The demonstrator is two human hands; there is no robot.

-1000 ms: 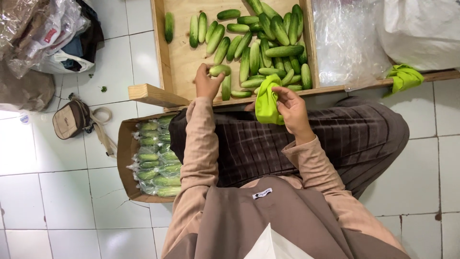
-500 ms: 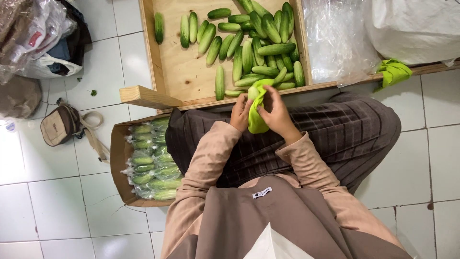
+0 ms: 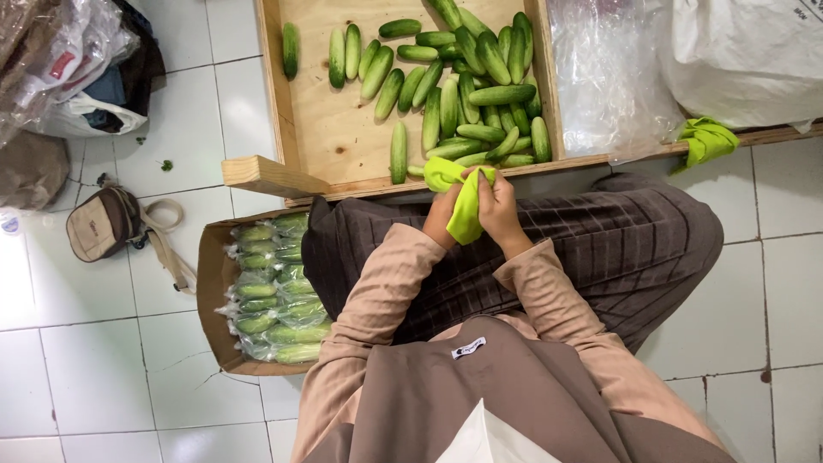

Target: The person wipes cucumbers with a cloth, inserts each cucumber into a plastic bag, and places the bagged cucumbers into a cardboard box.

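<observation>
Over the lap, hands: the left hand (image 3: pixel 443 219) and the right hand (image 3: pixel 497 210) sit close together above the striped skirt (image 3: pixel 600 249), both closed around one yellow-green cloth (image 3: pixel 463 210).
Left hand grip: fingers curled onto the cloth's left side; the cloth bunches out past the knuckles toward the crate edge.
Right hand grip: fingers pressed together along the cloth's right side, thumb hidden, so I cannot tell how tightly it pinches.
Cloth position: held between the two hands, hanging in a narrow fold down toward the wrists, just short of the crate's near wall.
Ahead of the hands: a wooden crate (image 3: pixel 317 129) holds loose cucumbers (image 3: pixel 467 86), most heaped at the right half, a few lying singly on the bare board to the left.
Right of the crate: a crumpled clear plastic sheet (image 3: pixel 609 77), a white sack (image 3: pixel 746 51), and a second green cloth (image 3: pixel 707 140) lying on the wooden edge.
Beside the left knee: a cardboard box (image 3: pixel 210 283) packed with cucumbers wrapped in plastic (image 3: pixel 270 296).
Farther left on the tiles: a small beige bag (image 3: pixel 103 225) with a strap, and plastic bags (image 3: pixel 69 60) piled in the corner.
</observation>
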